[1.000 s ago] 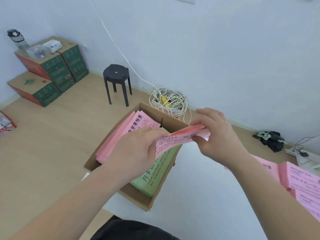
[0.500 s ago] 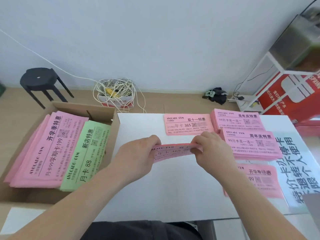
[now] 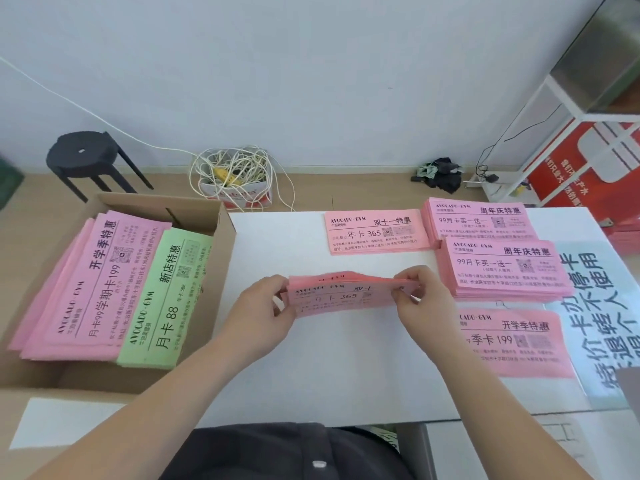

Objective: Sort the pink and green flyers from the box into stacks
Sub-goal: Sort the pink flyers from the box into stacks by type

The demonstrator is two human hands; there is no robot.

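Note:
A bundle of pink flyers (image 3: 341,295) hangs just above the white table (image 3: 346,375). My left hand (image 3: 261,308) pinches its left end and my right hand (image 3: 420,296) pinches its right end. The cardboard box (image 3: 221,233) at the left holds a pile of pink flyers (image 3: 79,289) beside green flyers (image 3: 162,303). On the table lie a thin pink stack (image 3: 375,232), two thicker pink stacks (image 3: 478,218) (image 3: 502,270) at the right, and another pink stack (image 3: 516,342) near my right wrist.
A printed white sign (image 3: 602,317) lies at the table's right edge. On the floor behind stand a black stool (image 3: 83,155), a box of tangled white cords (image 3: 235,180), dark cloth (image 3: 440,174) and a white shelf frame with a red box (image 3: 585,161).
Both hands carried the pink bundle out of the box and rightward over the table, and my view swung right with them. The bundle now sits a little flatter and lower.

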